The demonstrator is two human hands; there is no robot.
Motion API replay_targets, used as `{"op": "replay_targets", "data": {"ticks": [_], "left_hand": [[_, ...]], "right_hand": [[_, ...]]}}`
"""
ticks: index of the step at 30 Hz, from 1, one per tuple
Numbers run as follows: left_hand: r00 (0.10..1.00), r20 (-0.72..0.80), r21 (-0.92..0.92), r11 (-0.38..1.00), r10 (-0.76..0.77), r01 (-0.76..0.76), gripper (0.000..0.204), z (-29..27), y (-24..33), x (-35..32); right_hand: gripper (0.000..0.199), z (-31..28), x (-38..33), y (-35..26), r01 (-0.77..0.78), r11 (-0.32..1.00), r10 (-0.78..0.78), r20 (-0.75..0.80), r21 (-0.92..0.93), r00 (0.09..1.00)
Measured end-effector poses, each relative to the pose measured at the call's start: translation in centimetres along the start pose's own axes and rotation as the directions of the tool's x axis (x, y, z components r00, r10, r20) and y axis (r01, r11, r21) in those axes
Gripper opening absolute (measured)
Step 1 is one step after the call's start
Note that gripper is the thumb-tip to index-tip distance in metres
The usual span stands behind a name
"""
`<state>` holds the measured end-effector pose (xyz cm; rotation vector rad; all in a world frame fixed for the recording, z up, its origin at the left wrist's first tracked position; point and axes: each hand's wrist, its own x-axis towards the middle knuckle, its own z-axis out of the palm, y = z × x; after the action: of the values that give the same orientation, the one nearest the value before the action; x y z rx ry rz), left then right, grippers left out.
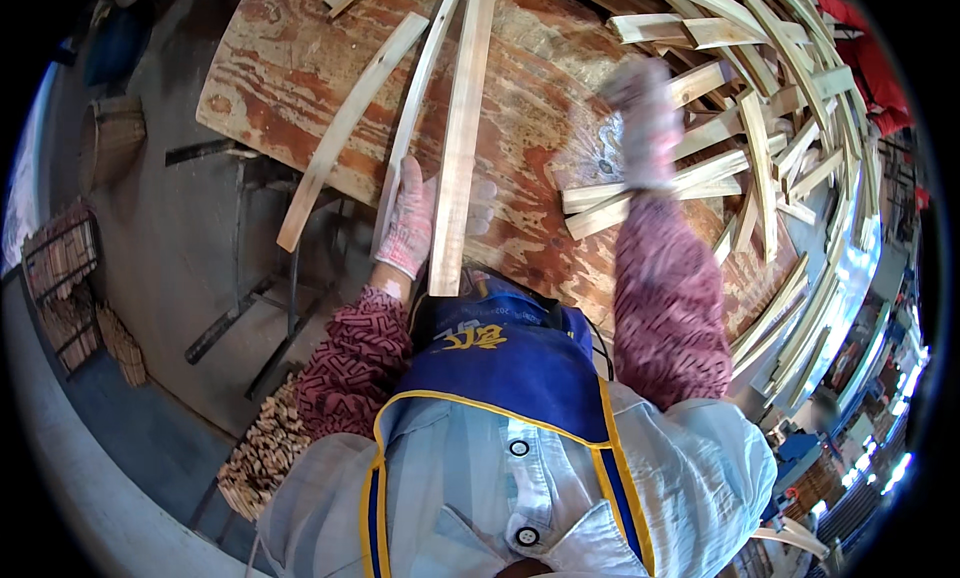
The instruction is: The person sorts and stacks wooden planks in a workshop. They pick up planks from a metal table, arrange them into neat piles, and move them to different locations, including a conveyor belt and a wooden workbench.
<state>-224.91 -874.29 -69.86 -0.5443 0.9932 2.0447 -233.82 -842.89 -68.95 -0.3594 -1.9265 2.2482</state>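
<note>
The left hand (408, 223), in a pink-and-white work glove, is clamped on the near end of a thin pale wooden slat (415, 113) that runs away from the person toward the far edge of the plywood table (290, 68). The slat is long, narrow and light-coloured, slightly bowed, its near end overhanging the front edge of the table. Just beside it on the right lies a wider straight slat (460, 138), also reaching past the front edge; whether the gloved fingers touch it cannot be told. On the left lies a third, curved slat (345, 128), set at an angle and apart from the other 2, its lower end hanging off the table.

The right hand (640, 118), gloved and blurred, is raised over the near edge of a big heap of slats (770, 108); whether its fingers are apart or closed on anything cannot be told. The 2 hands are well apart.

The tabletop is worn, reddish plywood with bare board between the 3 slats and the heap. The heap fills the right side and spills along the right edge. Left of the table is open concrete floor (170, 248), with a metal table frame (260, 298) below the edge and bundles of short sticks (265, 453) near the person's left elbow.
</note>
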Motion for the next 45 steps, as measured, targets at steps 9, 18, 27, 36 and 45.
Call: {"op": "replay_targets", "data": {"ticks": [9,18,27,36,45], "left_hand": [[0.994,-0.107,0.228,0.973,-0.013,0.037,0.052,0.7,0.9,-0.1],[0.661,-0.341,0.873,0.485,0.668,-0.04,0.021,-12.7,6.8,-3.9],[0.508,-0.507,0.74,0.049,0.696,0.671,0.037,-23.9,17.1,-6.0],[0.865,0.126,0.725,0.551,0.485,-0.414,0.076,-5.2,0.4,2.3],[0.696,0.137,0.987,-0.153,0.705,-0.04,0.055,-4.4,-1.6,-1.8]], "right_hand": [[0.068,-13.4,11.0,-4.3,0.001,0.328,-0.191,-0.065,-0.945,0.979],[0.031,1.3,-23.0,10.7,-0.603,0.731,0.636,0.003,0.32,0.772],[0.026,4.7,-24.5,8.0,-0.77,0.637,0.766,0.087,0.023,0.636],[0.062,9.2,-24.8,5.9,-0.49,0.835,0.537,0.174,-0.251,0.826],[0.059,-6.9,-5.4,-5.5,-0.116,0.074,-0.373,-0.136,-0.99,0.918]]}}
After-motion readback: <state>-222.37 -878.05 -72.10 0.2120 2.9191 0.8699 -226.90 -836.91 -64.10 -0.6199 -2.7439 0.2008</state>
